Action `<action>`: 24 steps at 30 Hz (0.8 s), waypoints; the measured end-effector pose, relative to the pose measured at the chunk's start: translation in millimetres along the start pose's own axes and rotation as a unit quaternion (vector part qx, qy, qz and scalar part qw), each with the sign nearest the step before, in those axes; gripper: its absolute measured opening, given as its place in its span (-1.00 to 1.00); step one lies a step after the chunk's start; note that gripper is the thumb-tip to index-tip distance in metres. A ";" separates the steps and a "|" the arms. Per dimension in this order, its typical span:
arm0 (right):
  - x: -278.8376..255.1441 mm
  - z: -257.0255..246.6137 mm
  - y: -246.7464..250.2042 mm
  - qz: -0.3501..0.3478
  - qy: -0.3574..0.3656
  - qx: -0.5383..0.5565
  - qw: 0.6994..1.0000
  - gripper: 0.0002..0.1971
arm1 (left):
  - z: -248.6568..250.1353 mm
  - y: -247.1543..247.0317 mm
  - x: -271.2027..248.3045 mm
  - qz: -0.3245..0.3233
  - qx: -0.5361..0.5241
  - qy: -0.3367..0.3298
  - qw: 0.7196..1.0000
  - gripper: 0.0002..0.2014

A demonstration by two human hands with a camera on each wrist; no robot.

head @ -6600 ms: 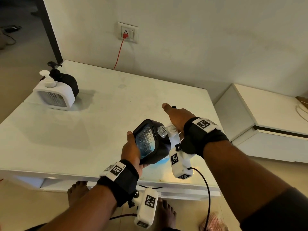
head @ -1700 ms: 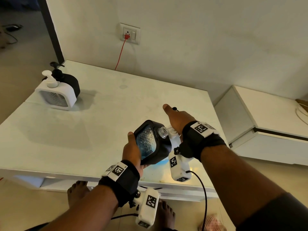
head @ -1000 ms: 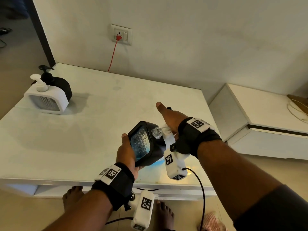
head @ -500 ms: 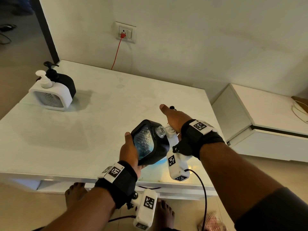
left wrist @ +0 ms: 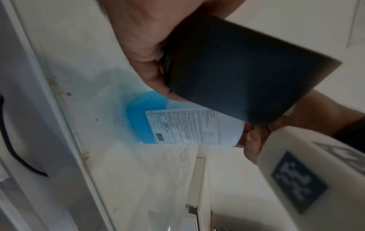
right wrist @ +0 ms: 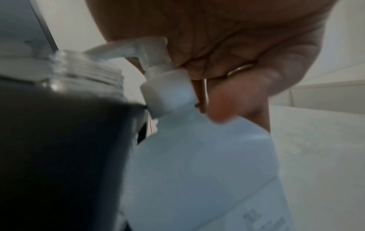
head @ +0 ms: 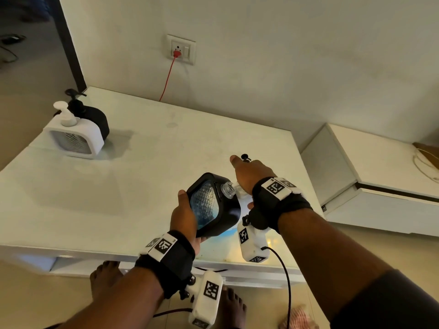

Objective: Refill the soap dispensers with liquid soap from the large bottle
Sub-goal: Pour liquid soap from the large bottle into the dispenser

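Note:
My left hand [head: 183, 217] grips a black square dispenser [head: 213, 205] with a clear patterned window, tilted, its open threaded neck [head: 228, 189] up and to the right. In the left wrist view the dispenser [left wrist: 247, 70] hangs above the table in front of the large bottle [left wrist: 150, 125], which holds blue liquid and has a white label. My right hand [head: 251, 174] rests on top of that bottle. In the right wrist view its fingers [right wrist: 237, 46] curl round the white pump [right wrist: 154, 51], whose nozzle points at the clear neck [right wrist: 85, 68]. The bottle body [right wrist: 207, 171] is pale.
A white dispenser [head: 76, 138] and a black one [head: 95, 117] stand at the far left of the white table [head: 118, 198]. A small black pump head [head: 244, 157] lies just beyond my right hand. A low white cabinet [head: 380, 176] stands right; a red cable hangs from the wall socket [head: 180, 52].
Both hands, the black dispenser and the bottle keep almost the same pose throughout; only the head camera has shifted a little.

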State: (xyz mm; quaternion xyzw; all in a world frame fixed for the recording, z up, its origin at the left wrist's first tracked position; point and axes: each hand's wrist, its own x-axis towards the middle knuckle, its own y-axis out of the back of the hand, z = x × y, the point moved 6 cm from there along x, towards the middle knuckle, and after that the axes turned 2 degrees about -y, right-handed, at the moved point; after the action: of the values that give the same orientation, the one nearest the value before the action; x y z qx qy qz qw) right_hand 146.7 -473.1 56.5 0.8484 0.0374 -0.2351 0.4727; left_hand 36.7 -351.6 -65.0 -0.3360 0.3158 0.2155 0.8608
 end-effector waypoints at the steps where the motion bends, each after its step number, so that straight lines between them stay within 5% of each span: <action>1: -0.8 -3.6 0.6 -0.015 0.007 -0.012 1.000 -0.22 | 0.4 0.5 -0.3 0.000 -0.002 -0.001 1.000 -0.44; 7: -8.2 -10.2 4.6 -0.081 0.013 -0.001 0.997 0.05 | 1.8 0.4 1.5 -0.001 0.002 -0.005 1.000 -0.45; 15: -8.9 -6.7 3.5 -0.035 0.019 -0.037 0.999 -0.32 | -0.1 2.1 3.8 0.002 -0.001 -0.003 1.000 -0.47; 24: -1.9 3.7 1.3 0.026 0.000 -0.015 1.000 -0.30 | -1.7 2.2 5.2 0.010 -0.004 -0.001 1.000 -0.46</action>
State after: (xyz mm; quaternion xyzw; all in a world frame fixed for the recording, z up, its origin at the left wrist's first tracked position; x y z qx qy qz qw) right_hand 144.0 -476.5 56.7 0.8420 0.0191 -0.2225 0.4912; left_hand 38.4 -350.6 -70.6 -0.3361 0.3178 0.2261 0.8573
